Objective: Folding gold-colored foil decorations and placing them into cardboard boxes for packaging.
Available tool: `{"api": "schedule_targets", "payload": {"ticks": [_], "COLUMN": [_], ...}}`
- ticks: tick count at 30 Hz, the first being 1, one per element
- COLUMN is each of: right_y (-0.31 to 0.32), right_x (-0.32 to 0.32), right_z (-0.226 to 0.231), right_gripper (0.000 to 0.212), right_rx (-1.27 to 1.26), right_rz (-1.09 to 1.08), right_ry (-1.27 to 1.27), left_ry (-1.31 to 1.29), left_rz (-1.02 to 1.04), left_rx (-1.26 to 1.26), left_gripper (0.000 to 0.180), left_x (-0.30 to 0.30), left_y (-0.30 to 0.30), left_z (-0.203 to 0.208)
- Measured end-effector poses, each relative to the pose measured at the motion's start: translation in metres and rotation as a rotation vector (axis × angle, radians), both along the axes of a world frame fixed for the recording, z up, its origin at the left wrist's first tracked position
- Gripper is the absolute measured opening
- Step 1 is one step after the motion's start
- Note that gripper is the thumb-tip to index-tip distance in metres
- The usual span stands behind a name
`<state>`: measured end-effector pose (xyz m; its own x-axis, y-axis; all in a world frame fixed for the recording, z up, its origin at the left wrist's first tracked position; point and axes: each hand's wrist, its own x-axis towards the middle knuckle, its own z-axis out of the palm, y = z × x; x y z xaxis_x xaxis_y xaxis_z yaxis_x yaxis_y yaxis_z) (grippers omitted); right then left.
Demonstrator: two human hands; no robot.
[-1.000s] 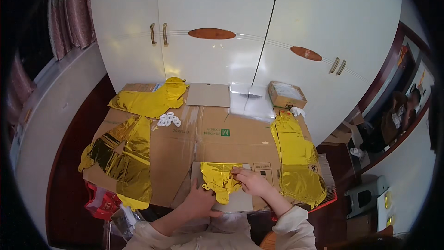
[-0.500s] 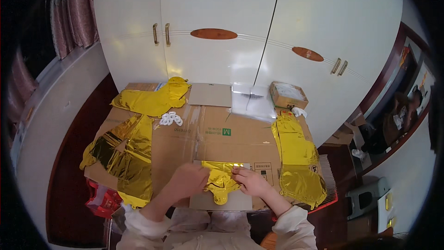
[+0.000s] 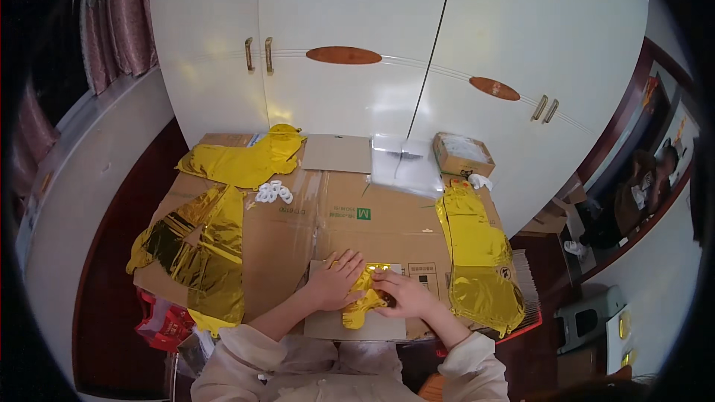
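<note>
White wardrobe doors [image 3: 357, 52] at back, w/ flattened brown cardboard [image 3: 335, 216] spread as the work surface. Left hand [image 3: 335, 283] lies flat, fingers spread, pressing on a small gold foil balloon [image 3: 360, 305]; no closed grip, just palm down on it. Right hand [image 3: 398, 292] has fingertips pinched together on same balloon's right edge. Balloon sits on a smaller cardboard sheet [image 3: 328, 321] at the near edge, directly in front of the person. Other gold foil pieces, 3 groups: one at far left-back [image 3: 242, 161], one at left [image 3: 197, 249], one long one at right [image 3: 477, 253]. 1 cluster of white rings [image 3: 273, 193] near back-left. 1 small open box [image 3: 462, 155] at back right, 1 clear plastic bag [image 3: 406, 164] just beside it.
</note>
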<state>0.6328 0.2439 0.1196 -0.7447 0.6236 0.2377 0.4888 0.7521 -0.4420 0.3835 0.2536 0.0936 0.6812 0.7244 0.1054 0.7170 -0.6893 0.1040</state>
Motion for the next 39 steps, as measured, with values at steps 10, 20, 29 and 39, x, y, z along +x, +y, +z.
{"api": "schedule_targets", "payload": {"ticks": [10, 20, 29, 39], "right_y": [-0.002, -0.013, -0.014, -0.016], "right_x": [-0.038, -0.024, -0.025, -0.026], "right_z": [-0.021, -0.02, -0.016, -0.02], "right_gripper": [0.053, 0.06, 0.06, 0.06], "right_rx": [0.273, 0.243, 0.277, 0.307], "right_rz": [-0.274, -0.304, -0.323, -0.333], "right_ry": [-0.217, -0.248, -0.269, -0.216], "left_ry": [0.029, 0.056, 0.242, -0.062], "left_rz": [0.043, 0.054, 0.114, -0.175], "left_rx": [-0.063, -0.09, -0.076, 0.084], "left_gripper": [0.077, 0.077, 0.071, 0.068], "left_x": [0.002, -0.028, -0.013, 0.009], "left_y": [-0.002, -0.004, 0.013, 0.031], "left_z": [0.01, 0.011, 0.053, -0.003]}}
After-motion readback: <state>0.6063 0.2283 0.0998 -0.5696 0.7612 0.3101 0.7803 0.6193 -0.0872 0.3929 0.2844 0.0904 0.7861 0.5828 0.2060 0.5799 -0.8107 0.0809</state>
